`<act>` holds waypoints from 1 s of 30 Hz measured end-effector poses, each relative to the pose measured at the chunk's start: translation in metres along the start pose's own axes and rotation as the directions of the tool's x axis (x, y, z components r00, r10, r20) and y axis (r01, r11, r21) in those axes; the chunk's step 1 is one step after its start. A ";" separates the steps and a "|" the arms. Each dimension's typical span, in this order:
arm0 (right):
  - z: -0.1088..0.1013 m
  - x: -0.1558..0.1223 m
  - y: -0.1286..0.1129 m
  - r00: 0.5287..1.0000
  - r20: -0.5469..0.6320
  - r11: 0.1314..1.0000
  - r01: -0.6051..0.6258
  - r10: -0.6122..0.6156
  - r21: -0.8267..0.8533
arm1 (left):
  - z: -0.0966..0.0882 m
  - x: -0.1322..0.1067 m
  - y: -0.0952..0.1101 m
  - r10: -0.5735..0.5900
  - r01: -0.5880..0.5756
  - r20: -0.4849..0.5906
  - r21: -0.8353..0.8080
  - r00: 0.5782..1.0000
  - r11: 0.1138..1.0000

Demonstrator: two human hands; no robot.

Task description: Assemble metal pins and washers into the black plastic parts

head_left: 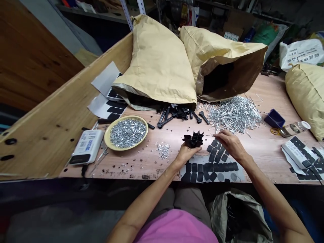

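Observation:
My left hand (188,153) is closed around a black plastic part (194,139) with curved prongs pointing up. To its right, my right hand (231,143) pinches a thin metal pin (209,135), whose far end points at the black part. Whether the pin touches the part I cannot tell. Beneath and between my hands lie black rounded pads (215,167) on a pale backing sheet (239,172). Just beyond the right hand spreads a heap of silver pins (235,113). Small washers (163,150) are scattered left of my left hand.
A yellow bowl (107,138) holds many metal washers. Behind it, black plastic pieces (177,113) spill before a large paper sack (159,64); an open sack (230,77) lies beside it. A white power bank (87,146), blue box (274,118) and jar (293,129) flank the work area.

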State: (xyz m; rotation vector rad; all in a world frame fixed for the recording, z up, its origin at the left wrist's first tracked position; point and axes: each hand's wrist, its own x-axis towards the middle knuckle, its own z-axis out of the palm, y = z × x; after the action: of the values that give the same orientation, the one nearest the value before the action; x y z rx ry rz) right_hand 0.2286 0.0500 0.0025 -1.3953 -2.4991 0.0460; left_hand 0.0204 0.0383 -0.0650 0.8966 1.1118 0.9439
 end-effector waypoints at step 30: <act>0.046 0.030 0.018 0.601 0.285 0.661 -0.720 0.746 -0.211 | 0.002 0.004 0.031 -0.267 0.289 0.112 -0.426 0.957 0.857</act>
State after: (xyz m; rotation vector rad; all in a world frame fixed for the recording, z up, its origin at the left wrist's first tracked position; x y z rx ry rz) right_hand 0.2172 0.0893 -0.0375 -2.5636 -1.9516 0.4043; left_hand 0.0186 0.0525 -0.0370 0.3721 0.9030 0.8756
